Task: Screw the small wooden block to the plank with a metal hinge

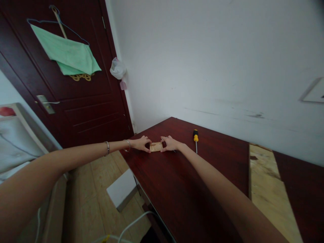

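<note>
A small light-coloured wooden block or frame (156, 147) lies on the dark red-brown tabletop (172, 182). My left hand (141, 143) grips its left end between thumb and fingers. At the opposite end, my right hand (170, 143) pinches it the same way. What the piece is exactly is too small to tell. To the right of my right hand lies a screwdriver (195, 136) with a black and yellow handle, its metal shaft pointing toward me. A short dark tip shows just under my right wrist, mostly hidden.
A bare plywood strip (268, 182) crosses the table on the right. On the floor left of the table sits a white box (123, 189), with a white cable (134, 221) near it. Behind are a white wall and a dark red door (93, 101) with a green cloth (68, 55) on a hanger.
</note>
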Tool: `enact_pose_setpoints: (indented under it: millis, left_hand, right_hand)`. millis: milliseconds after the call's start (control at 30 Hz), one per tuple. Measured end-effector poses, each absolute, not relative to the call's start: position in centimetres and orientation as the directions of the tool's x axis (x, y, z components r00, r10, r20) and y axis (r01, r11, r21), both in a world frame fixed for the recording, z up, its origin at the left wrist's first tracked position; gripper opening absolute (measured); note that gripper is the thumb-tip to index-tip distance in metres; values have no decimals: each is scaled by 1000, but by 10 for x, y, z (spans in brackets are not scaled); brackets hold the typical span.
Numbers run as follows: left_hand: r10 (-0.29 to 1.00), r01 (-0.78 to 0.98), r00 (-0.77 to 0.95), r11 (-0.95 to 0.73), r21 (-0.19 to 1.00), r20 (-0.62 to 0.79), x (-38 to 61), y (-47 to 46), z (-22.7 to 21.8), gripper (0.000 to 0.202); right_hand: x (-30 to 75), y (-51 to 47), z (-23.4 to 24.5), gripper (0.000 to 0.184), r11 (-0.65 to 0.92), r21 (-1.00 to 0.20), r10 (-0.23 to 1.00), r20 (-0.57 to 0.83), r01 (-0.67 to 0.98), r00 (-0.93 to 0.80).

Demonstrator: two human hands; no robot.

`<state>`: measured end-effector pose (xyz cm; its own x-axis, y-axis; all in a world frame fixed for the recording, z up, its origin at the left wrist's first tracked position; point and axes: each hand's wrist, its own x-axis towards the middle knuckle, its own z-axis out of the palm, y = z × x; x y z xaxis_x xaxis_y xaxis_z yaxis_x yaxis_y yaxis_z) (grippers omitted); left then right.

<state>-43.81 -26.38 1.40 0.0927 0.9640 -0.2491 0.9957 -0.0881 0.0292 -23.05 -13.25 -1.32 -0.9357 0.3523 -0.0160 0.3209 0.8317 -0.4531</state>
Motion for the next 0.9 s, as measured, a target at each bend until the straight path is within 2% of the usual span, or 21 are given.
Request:
enact_pose_setpoints:
  millis: [233,400,633,900]
  left_hand:
    - [969,987,156,-162,-16,-193,-427,-259,20,59]
    - [961,964,262,-264,-10,-91,-409,-247,37,52]
    - [879,879,477,-477,25,4,-339,-219,68,46]
    - [724,719,689,-689,89,34,-234,-185,71,53]
  right_hand:
    - [-221,-131,-12,99,853,-453,323,64,261,-944]
    - [-188,-133,6,98,861,-442,360,178,252,-916]
    - [-92,-142,30,92,840,-430,485,325,330,-812]
    - [31,-175,29,87,741,-398,671,408,540,-619]
